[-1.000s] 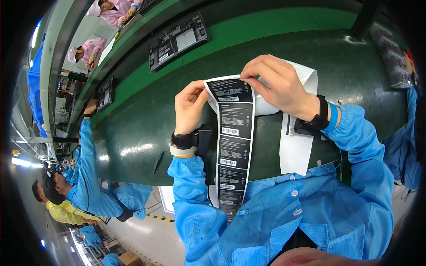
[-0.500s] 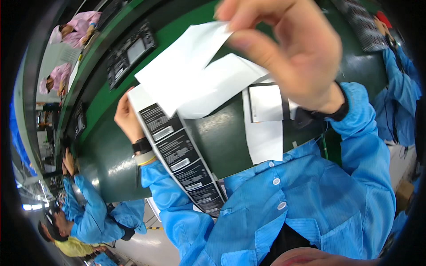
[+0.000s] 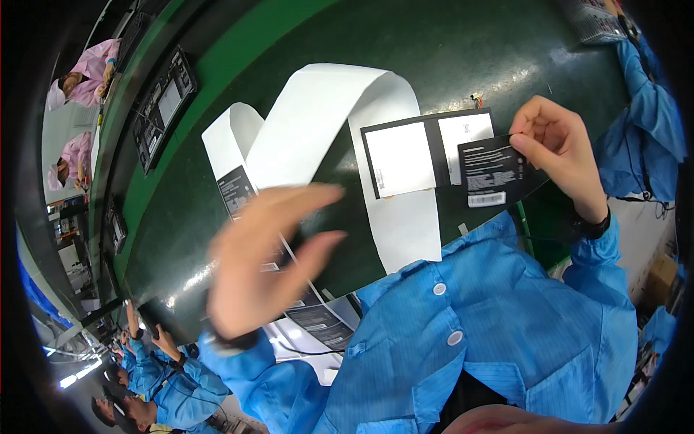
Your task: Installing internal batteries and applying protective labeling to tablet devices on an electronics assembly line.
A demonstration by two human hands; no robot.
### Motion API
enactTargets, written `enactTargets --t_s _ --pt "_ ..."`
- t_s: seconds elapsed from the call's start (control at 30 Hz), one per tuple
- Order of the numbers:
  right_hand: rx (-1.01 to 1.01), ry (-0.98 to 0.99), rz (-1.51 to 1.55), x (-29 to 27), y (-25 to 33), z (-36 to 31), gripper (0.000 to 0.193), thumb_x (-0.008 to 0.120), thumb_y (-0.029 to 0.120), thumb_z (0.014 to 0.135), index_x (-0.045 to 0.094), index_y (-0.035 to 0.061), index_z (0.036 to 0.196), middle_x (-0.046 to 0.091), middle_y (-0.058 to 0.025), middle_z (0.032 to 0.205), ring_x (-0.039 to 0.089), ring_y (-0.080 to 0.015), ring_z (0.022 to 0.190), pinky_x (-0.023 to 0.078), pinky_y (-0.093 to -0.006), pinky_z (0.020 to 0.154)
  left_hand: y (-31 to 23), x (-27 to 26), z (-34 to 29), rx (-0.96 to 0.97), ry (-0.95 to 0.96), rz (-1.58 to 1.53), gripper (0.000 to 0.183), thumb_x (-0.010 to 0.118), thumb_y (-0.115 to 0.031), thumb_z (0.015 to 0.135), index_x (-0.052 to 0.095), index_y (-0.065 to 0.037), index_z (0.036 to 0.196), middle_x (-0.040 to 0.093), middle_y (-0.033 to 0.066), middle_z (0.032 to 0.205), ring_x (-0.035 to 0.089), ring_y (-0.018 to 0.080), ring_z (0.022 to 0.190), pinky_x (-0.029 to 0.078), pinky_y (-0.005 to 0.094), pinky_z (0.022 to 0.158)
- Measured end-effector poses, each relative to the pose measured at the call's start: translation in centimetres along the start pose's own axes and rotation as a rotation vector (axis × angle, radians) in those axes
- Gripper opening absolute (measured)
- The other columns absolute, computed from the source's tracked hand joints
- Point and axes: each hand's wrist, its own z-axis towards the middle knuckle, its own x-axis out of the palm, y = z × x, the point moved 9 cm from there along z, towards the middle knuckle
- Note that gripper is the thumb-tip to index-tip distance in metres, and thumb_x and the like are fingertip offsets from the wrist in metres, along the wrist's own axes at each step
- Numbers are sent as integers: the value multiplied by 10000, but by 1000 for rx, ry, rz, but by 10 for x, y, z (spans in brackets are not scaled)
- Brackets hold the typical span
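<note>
Pinched at its upper corner by my right hand (image 3: 560, 148) is a black label (image 3: 495, 173) with white print and a barcode. It overlaps the right end of a flat battery pack (image 3: 397, 159), which has white panels, a black frame and a small wire connector. Under the pack runs a white backing strip (image 3: 325, 108) that curls up in loops. My left hand (image 3: 271, 253), smeared by motion, has thumb and fingers apart. It hovers over the strip of black labels (image 3: 318, 325), hiding part of it, and appears to hold nothing.
The dark green table (image 3: 448, 58) curves around me. An opened device chassis (image 3: 163, 108) lies on a raised ledge at the far left. A stack of clear trays (image 3: 593, 22) stands at the upper right. Co-workers in blue sit on both sides, others in pink beyond the ledge.
A black label is now in my right hand, which has moved down and right to the battery pack. My left hand has let go of the strip and moved right; the strip has dropped into loops.
</note>
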Motion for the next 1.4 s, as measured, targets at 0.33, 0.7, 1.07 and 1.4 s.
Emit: enactTargets --t_s 0.33,0.7,1.07,1.4 --pt "-188 16 -98 -20 31 15 101 728 -15 981 631 15 985 646 9 859 613 -30 708 474 -181 631 28 82 50 15 -95 121 905 944 -160 749 497 16 1517 554 218 1499 531 419 1385 476 462 1155" --pt "-31 307 23 68 16 79 103 773 56 961 685 2 974 699 0 818 629 -30 712 491 -191 644 29 61 38 -73 -120 232 719 926 -143 751 607 54 1364 614 204 1430 594 400 1297 531 464 1063" --pt "161 301 -49 99 -3 102 103 775 59 949 689 5 931 703 -25 785 636 -53 631 499 -204 522 32 59 25 87 -207 185 387 860 -8 754 766 24 1128 758 141 1237 716 338 1192 613 407 915" --pt "171 265 -44 94 -8 110 103 771 42 956 684 -8 929 706 -42 781 642 -55 617 509 -202 525 42 67 34 -25 -113 208 477 851 -2 761 745 46 1224 732 169 1312 699 349 1241 605 407 939"
